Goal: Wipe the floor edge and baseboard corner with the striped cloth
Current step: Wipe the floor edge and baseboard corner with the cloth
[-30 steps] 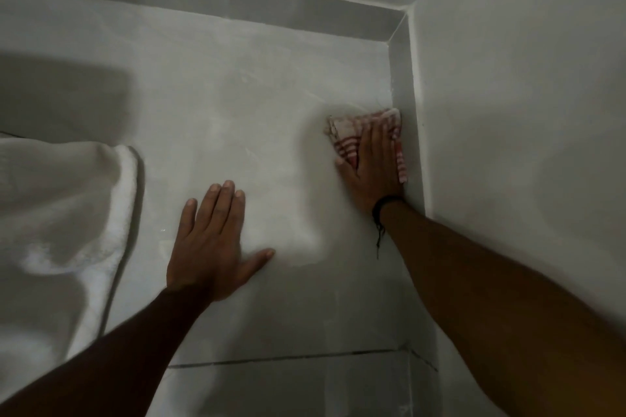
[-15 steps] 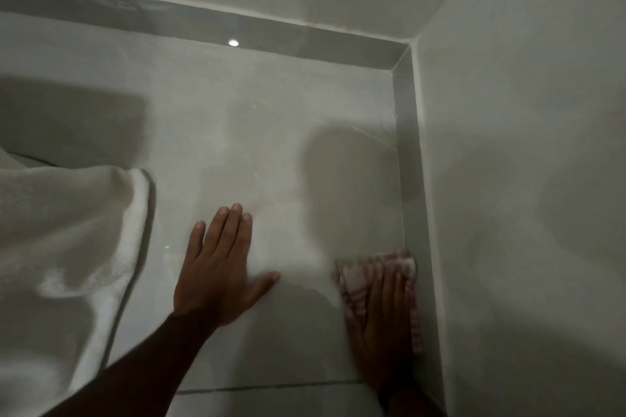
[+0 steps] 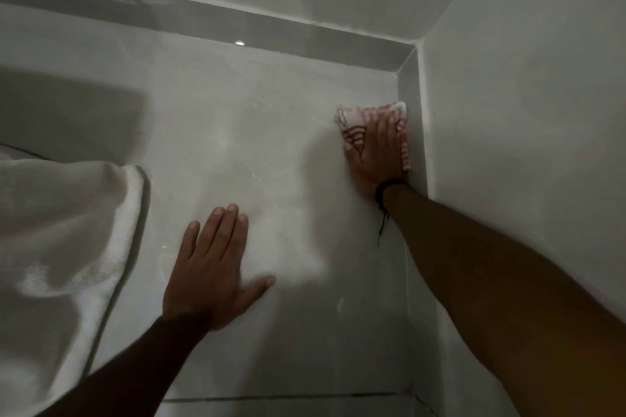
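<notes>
The red-and-white striped cloth [image 3: 355, 118] lies bunched on the grey tiled floor against the right baseboard [image 3: 415, 105], a short way before the corner [image 3: 411, 54]. My right hand [image 3: 377, 159] presses flat on top of the cloth, fingers pointing toward the corner, hiding most of it. A black band circles that wrist. My left hand [image 3: 211, 267] rests flat on the floor tile, fingers spread, holding nothing.
A white towel-like fabric [image 3: 57, 240] hangs at the left and covers part of the floor. A far baseboard [image 3: 203, 20] runs along the back wall. The right wall [image 3: 525, 112] rises beside my right arm. A grout line [image 3: 288, 396] crosses the floor near me.
My right hand slid the cloth back toward me along the right baseboard, then forward again toward the corner. My left hand stayed planted on the floor.
</notes>
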